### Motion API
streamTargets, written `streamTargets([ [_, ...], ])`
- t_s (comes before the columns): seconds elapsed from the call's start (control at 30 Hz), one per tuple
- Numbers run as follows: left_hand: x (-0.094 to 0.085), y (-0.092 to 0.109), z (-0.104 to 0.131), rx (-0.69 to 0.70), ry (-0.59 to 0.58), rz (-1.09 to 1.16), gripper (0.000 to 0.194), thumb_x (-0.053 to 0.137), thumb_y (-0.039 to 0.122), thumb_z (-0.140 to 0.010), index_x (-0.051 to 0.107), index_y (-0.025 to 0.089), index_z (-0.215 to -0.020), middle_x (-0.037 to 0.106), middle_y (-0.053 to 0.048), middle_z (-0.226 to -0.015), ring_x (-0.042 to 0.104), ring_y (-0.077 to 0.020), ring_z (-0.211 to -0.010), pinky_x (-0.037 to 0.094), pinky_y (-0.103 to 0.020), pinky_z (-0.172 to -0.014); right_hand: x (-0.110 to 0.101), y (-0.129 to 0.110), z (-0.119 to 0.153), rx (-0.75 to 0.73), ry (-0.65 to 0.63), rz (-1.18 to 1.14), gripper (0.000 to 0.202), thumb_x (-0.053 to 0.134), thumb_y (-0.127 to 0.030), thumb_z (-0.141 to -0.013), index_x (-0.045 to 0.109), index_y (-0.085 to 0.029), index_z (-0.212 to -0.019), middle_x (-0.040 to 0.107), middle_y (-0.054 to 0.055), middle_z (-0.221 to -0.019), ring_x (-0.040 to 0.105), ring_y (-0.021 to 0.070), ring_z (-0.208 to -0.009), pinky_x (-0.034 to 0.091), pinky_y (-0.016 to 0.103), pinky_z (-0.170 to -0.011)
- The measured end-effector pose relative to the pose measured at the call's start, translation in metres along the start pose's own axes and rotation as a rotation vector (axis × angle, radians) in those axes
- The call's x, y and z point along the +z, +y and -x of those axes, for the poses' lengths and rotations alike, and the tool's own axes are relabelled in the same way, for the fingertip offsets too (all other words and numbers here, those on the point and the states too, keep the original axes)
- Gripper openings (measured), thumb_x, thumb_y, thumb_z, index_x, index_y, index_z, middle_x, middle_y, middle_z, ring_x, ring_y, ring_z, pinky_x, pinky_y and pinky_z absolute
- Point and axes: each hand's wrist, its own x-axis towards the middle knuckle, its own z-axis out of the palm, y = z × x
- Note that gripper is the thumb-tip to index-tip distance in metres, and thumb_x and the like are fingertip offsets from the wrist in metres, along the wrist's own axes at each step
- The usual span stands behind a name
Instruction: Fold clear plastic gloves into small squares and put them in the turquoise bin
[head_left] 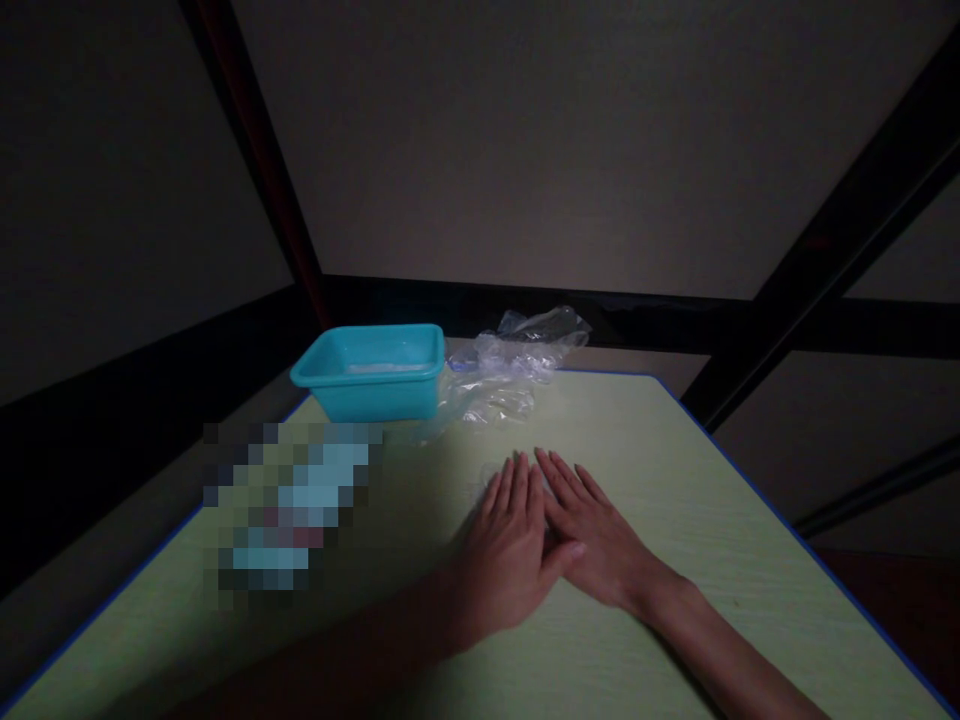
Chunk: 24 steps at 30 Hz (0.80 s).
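My left hand [514, 545] lies flat with its fingers stretched forward and its thumb resting across the side of the other hand. Beside it, touching it, my right hand [592, 535] is spread palm down and angled toward the left. Under the fingertips a thin piece of clear plastic [490, 474] shows in part; the hands cover most of it, so I cannot tell its shape. Beyond the fingers lies a crumpled clear plastic bag [499, 400]. Neither hand grips anything.
A turquoise plastic basin [382, 395] stands at the back left of the pale green table [720, 590], which has a blue edge. More clear plastic [540, 340] is heaped at the far edge by the wall. A pixelated patch hides an item at the left.
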Motion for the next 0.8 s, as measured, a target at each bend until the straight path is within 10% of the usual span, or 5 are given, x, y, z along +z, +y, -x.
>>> streamTargets([
  [0.43,-0.008,-0.027,0.023,0.061,-0.035,-0.148,0.076,0.042,0.057,-0.083,0.038,-0.002,-0.131,0.031,-0.026,-0.141,0.028,-0.0327,-0.133,0.031,-0.045,-0.106,-0.007,0.000,-0.002,0.060,-0.111,-0.101,0.087,0.029,-0.066,-0.083,0.023,0.001,-0.140,0.015,0.021,-0.146,0.013,0.0284,-0.136,0.018,0.049,-0.109],
  [0.8,-0.012,-0.040,0.037,0.108,-0.015,-0.165,0.069,0.044,0.049,-0.085,0.034,0.000,-0.133,0.031,-0.024,-0.142,0.026,-0.0309,-0.134,0.032,-0.046,-0.105,-0.008,0.006,-0.001,0.028,-0.070,-0.203,0.087,0.038,-0.065,-0.081,0.026,-0.002,-0.140,0.019,0.023,-0.145,0.015,0.0309,-0.136,0.019,0.053,-0.108],
])
